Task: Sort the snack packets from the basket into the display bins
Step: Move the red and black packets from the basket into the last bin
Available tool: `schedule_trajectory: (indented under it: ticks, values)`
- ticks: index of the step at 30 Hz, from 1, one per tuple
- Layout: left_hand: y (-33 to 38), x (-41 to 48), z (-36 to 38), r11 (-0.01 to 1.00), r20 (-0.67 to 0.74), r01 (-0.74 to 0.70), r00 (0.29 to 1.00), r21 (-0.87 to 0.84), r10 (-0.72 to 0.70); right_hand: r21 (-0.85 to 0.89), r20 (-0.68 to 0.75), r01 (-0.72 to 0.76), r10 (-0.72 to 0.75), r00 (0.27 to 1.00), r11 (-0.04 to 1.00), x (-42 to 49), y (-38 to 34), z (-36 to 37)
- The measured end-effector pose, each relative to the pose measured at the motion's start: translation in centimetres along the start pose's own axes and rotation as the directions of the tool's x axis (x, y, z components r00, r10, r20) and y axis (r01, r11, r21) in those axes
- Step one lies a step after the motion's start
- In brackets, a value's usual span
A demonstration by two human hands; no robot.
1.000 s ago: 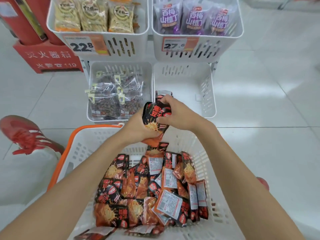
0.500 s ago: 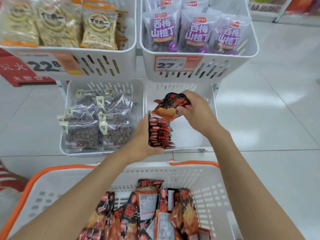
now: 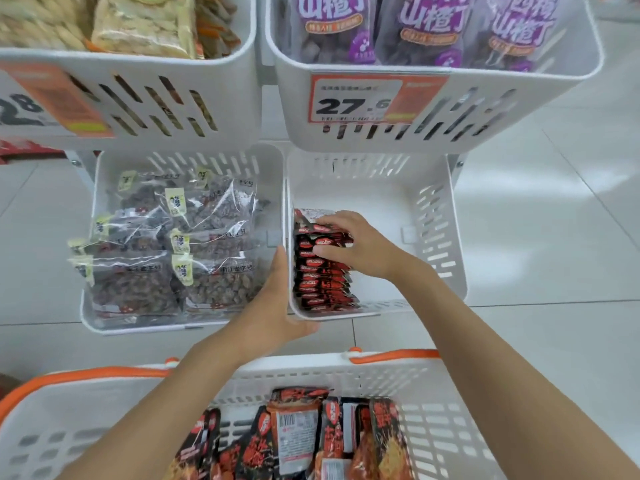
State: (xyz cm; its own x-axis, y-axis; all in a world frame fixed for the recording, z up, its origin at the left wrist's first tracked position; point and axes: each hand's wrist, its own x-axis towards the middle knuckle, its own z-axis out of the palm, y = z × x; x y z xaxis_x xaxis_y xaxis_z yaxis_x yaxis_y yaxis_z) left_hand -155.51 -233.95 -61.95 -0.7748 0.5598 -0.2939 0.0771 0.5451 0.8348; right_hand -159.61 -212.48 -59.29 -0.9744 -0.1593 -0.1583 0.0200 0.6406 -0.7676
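Packets [image 3: 322, 278] stand on edge in a row along the left wall of the lower-right bin [image 3: 436, 237], the row running front to back.
Right hand [image 3: 363, 247] sits on the row's far end, thumb and curled fingers pinching several tops.
Left hand [image 3: 273, 306] lies flat, fingers straight, against the bin's outer corner.
Packets are thin, glossy, red and black.
More lie in the basket [image 3: 311, 368] at bottom of frame, nearer the left hand.

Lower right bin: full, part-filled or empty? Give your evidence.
Part-filled: red packets line the left wall of the bin; the rest of its floor shows bare.
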Motion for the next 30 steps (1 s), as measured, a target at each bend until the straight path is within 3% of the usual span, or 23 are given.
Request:
schedule_trajectory:
  ticks: [3, 7, 8, 10, 12, 16, 19, 25, 30]
  values:
    - [0.2, 0.0, 0.0, 1.0, -0.004, 0.003, 1.0, 0.004, -0.003, -0.145, -0.102, 0.022, -0.037, 0.994, 0.989, 0.0, 0.0, 0.6]
    - [0.6, -0.2, 0.0, 1.0, -0.015, 0.005, 1.0, -0.004, -0.005, -0.254, -0.382, -0.067, -0.037, 0.924, 0.965, -0.3, -0.8, 1.0]
    - [0.7, -0.2, 0.0, 1.0, -0.015, 0.011, 1.0, -0.001, -0.011, -0.277, -0.379, -0.087, -0.025, 0.925, 0.957, -0.2, -1.0, 1.0]
    - [0.7, -0.2, -0.1, 1.0, -0.028, -0.018, 0.999, -0.011, 0.018, -0.268, -0.241, -0.076, 0.01, 0.971, 0.96, 0.3, -0.9, 1.3]
    - [0.5, 0.0, -0.1, 0.999, -0.036, -0.028, 0.999, -0.016, 0.027, -0.118, -0.078, -0.075, 0.066, 0.995, 0.99, 0.4, -0.8, 1.7]
    - [0.7, -0.2, -0.1, 1.0, -0.034, 0.006, 0.999, -0.002, -0.006, 0.062, -0.2, -0.16, 0.169, 0.965, 0.985, 0.9, -0.3, 1.7]
    - [0.6, -0.1, -0.1, 1.0, -0.056, -0.022, 0.998, -0.004, 0.022, 0.017, -0.173, -0.151, 0.151, 0.973, 0.988, 1.5, -0.5, 2.3]
    - [0.3, 0.1, -0.2, 1.0, -0.055, -0.018, 0.998, -0.011, 0.017, 0.145, -0.19, -0.155, 0.181, 0.965, 0.977, 1.1, -0.7, 2.6]
    - [0.9, 0.1, -0.1, 1.0, -0.081, -0.025, 0.996, -0.004, 0.025, 0.138, -0.117, -0.148, 0.165, 0.979, 0.979, 0.6, -0.5, 2.2]
